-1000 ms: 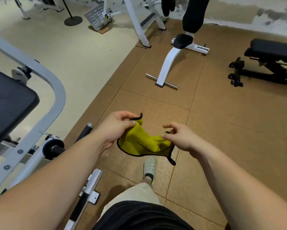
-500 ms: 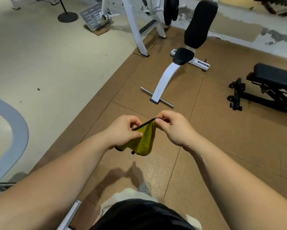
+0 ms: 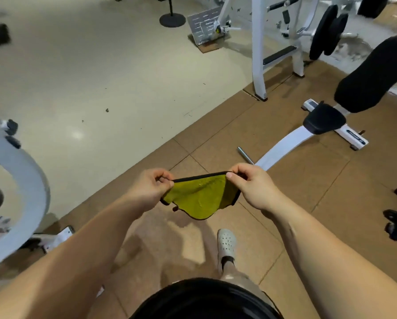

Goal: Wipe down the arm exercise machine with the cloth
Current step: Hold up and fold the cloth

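A yellow cloth (image 3: 201, 195) is held stretched at centre frame, its black-trimmed top edge pinched by the left hand (image 3: 150, 189) and right hand (image 3: 252, 185). A white machine frame (image 3: 20, 192) is seen at far left.

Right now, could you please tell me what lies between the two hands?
In the head view, the yellow cloth spans the gap: the left hand and the right hand each pinch its black-trimmed top edge, and the rest hangs below.

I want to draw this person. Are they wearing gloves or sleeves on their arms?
No gloves: the left hand and right hand are bare, with no rings or watch showing. The left forearm and right forearm show no sleeves either.
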